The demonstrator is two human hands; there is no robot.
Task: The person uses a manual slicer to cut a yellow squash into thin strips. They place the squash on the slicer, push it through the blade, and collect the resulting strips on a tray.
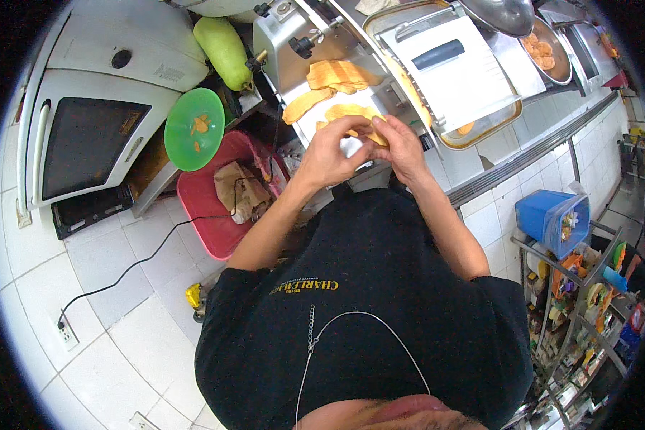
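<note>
My left hand (333, 153) and my right hand (400, 145) meet over the near edge of a metal machine (295, 32). Between their fingers is a thin orange-yellow slice (377, 135), which both hands pinch. More flat slices (336, 75) lie on the machine's white surface, one long slice (306, 106) at its left side. To the right a white plate with a dark handle (438, 55) rests over a metal tray (451, 141). A small orange piece shows at the tray's near end.
A green bowl (180, 145) with orange scraps stands at the left, above a red bin (188, 199) holding brown paper. Behind are a large green squash (220, 48) and a white oven (97, 145). A metal bowl (561, 64) holds orange pieces at the upper right. A black cord crosses the floor.
</note>
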